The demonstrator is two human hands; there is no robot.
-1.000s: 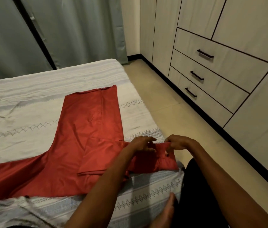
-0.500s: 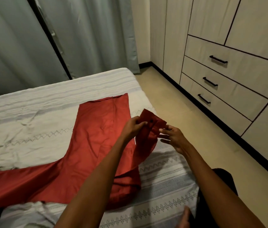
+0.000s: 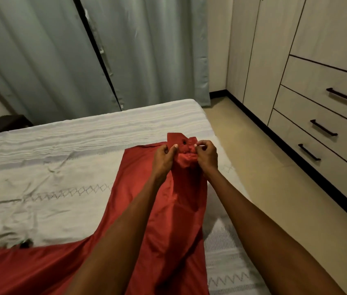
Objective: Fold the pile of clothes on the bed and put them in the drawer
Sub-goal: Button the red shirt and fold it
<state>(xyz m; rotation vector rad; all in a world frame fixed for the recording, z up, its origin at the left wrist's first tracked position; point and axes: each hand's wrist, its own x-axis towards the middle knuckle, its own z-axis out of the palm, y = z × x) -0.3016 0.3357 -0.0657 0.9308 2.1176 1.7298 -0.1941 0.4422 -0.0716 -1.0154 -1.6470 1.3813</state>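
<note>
Since the fabric decides how the fold goes, the lines run from the biggest thing down.

Bed: the wide mattress under a pale grey-white woven cover with a stitched diamond band point(image 3: 40, 167) carries the work; it looks soft and a little rumpled, so anything smoothed on it may drag the cover along.

Wardrobe: the light wood-grain cupboard wall with three drawers and dark bar handles point(image 3: 321, 116) stands across the floor strip on the right, all three drawers shut, well apart from the hands.

Garment: the large red, faintly glossy, thin cloth garment point(image 3: 138, 209) lies spread on the bed's near right part, one end lifted toward its far edge. It looks light, limp and rather slippery, likely to slide off its own fold; a seam, hem or buttoned band should give the surest hold.

Lifted end: the small bunched red band with a dark button or hole point(image 3: 184, 143) is raised clear of the cover between both hands.

Left hand: the left hand point(image 3: 164, 158) pinches the band's left side, thumb on top, fingers curled beneath.

Right hand: the right hand point(image 3: 207, 155) nips the band's right side with bent fingertips, close beside the left.
</note>
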